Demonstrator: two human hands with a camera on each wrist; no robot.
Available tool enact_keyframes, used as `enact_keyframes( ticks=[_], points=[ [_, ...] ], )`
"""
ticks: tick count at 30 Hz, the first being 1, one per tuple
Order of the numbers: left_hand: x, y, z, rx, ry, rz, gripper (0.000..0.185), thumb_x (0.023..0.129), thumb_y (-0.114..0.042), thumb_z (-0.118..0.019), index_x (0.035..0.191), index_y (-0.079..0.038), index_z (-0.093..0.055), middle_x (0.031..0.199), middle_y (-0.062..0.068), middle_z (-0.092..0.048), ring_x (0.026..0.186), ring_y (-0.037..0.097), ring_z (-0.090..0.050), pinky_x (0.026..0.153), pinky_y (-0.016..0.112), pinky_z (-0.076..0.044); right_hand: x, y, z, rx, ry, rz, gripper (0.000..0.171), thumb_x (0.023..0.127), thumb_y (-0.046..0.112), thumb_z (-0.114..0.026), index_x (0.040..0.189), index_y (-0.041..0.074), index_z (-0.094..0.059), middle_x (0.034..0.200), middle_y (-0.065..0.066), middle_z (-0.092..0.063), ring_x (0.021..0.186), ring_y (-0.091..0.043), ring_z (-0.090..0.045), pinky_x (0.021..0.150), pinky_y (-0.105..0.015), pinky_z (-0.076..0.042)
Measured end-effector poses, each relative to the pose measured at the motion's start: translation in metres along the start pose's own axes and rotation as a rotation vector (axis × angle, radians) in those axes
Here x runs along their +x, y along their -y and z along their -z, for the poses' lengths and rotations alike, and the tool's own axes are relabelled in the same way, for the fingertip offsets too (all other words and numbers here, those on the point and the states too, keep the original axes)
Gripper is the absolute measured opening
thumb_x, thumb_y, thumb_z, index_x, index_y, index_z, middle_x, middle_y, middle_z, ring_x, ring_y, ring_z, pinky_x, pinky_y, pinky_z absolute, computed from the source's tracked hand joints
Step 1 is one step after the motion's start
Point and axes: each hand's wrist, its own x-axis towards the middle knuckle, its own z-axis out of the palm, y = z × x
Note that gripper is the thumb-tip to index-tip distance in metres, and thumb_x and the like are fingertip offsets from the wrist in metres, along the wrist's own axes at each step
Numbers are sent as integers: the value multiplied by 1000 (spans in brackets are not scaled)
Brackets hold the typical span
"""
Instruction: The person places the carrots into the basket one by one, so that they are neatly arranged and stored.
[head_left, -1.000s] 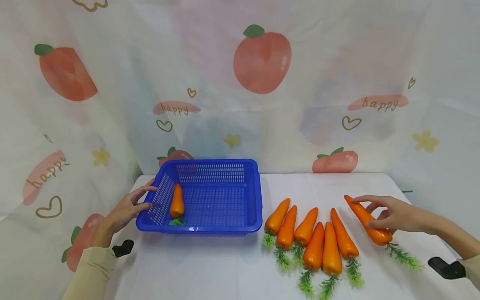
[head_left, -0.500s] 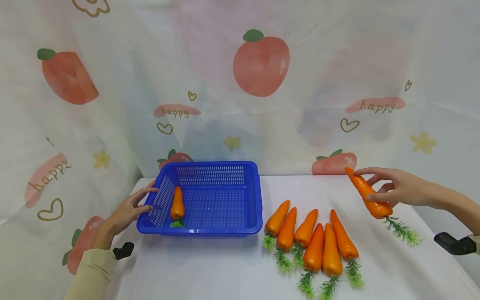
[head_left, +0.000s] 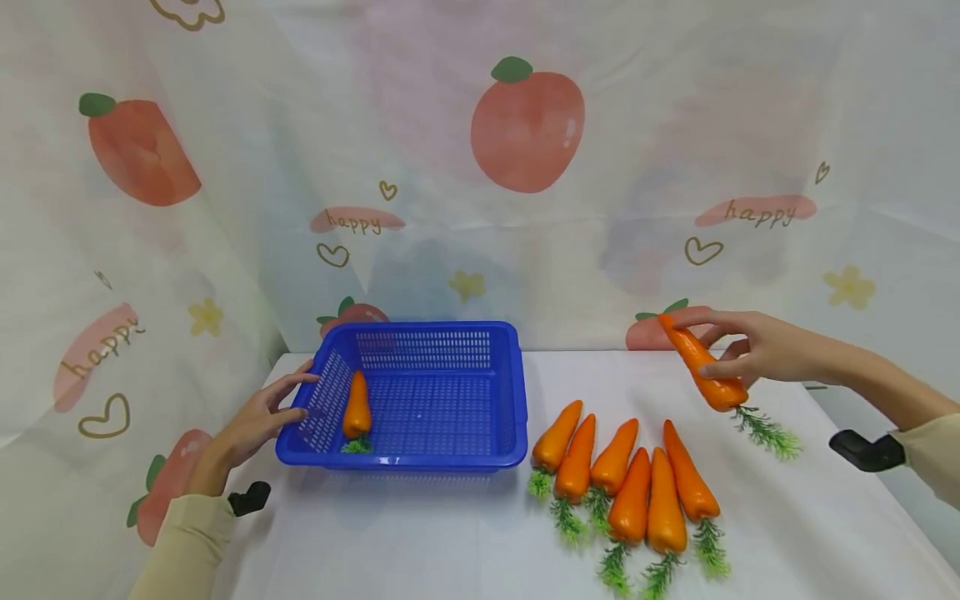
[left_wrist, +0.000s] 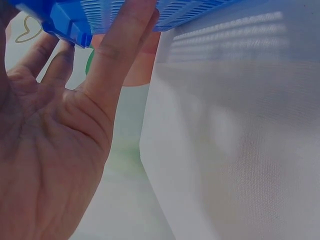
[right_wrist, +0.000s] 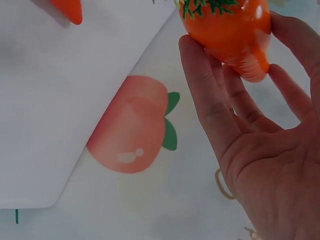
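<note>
Basket [head_left: 442,458] left w/ 1 carrot [head_left: 357,407] in it; carrot row [head_left: 622,475] right, on table [head_left: 450,542].

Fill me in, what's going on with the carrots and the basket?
A person's right hand holds one toy carrot in the air above the white table, right of the blue basket. The left hand rests with straight fingers against the basket's left wall. One carrot in the basket lies by that wall. Six more, the row of carrots, lie on the table.

My right hand [head_left: 757,350] holds a carrot [head_left: 701,372] above the table [head_left: 450,542]; my left hand [head_left: 258,417] touches the blue basket [head_left: 442,454]'s left wall; five carrots [head_left: 622,475] lie near right.
</note>
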Motion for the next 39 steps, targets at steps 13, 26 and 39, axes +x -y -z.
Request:
enact_keyframes(
  ticks=[13,26,39],
  points=[
    [3,6,1,11,-12,18,56,100,-12,-62,152,-9,-43,173,4,-7,153,52,-4,97,73,-45,83,55,-25,19,111,26,67,93,20,-78,152,16,-45,133,-26,-54,94,-31,-69,68,-44,-64],
    [4,10,1,-36,4,-18,52,101,-8,-60,151,-7,-44,174,4,-8,153,53,-9,95,66,-52,166,100,-68,-27,210,124,67,95,21,-75,155,19,-44,135,-23,-57,102,-31,-71,70,-43,-64],
    [2,4,1,-32,-8,-14,53,100,-8,-60,151,-5,-44,173,4,-8,152,54,-9,94,65,-52,233,135,-122,10,279,151,72,94,21,-77,157,22,-42,136,-21,-57,100,-27,-71,73,-42,-64]
  ],
)
